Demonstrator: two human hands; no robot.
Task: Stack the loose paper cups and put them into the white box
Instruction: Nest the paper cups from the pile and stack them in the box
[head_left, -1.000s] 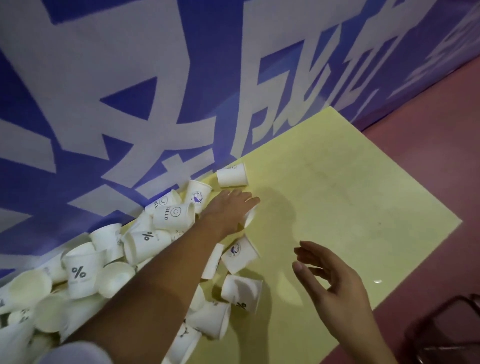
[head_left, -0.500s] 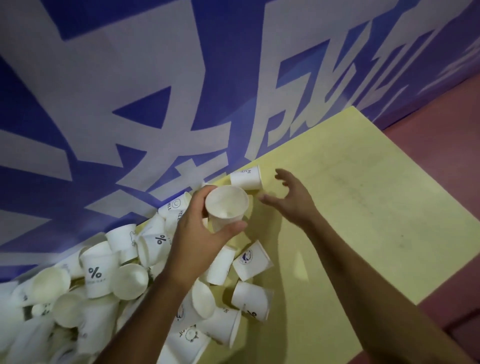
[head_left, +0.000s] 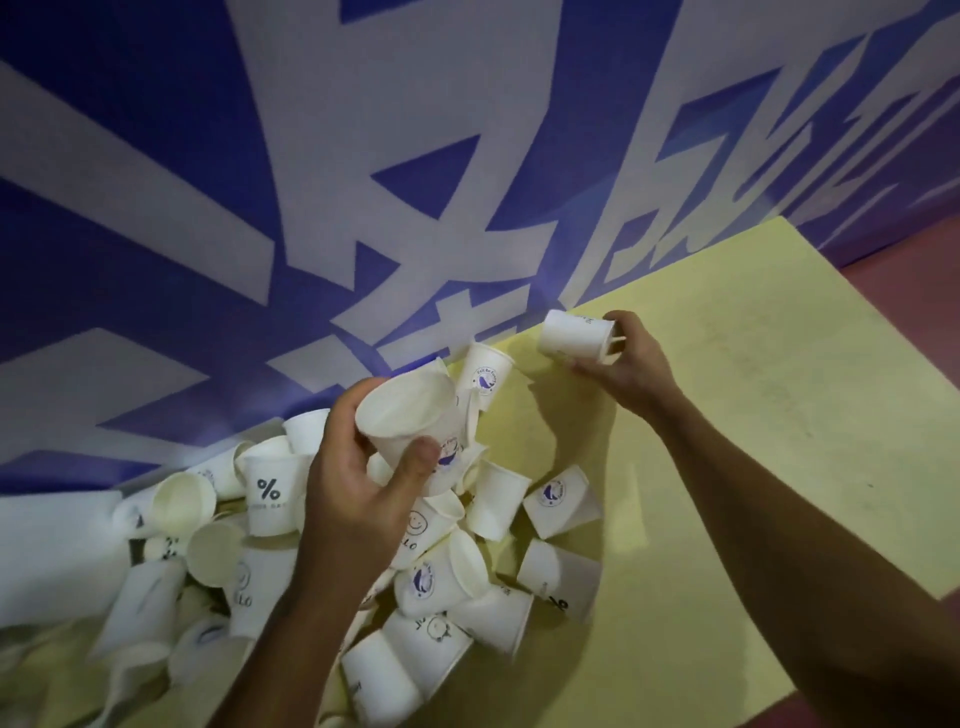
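A heap of loose white paper cups lies on the yellow table, spreading from the middle to the lower left. My left hand holds one cup above the heap, its open mouth facing me. My right hand grips another cup lying on its side near the wall, at the far edge of the table. A white surface at the far left, behind the heap, may be the white box; I cannot tell.
A blue and white printed wall runs right behind the table. A dark red floor shows beyond the table's right edge. More cups lie scattered between my forearms.
My right hand has reached forward and closed on the cup by the wall. My left hand still holds its cup, a little nearer the camera.
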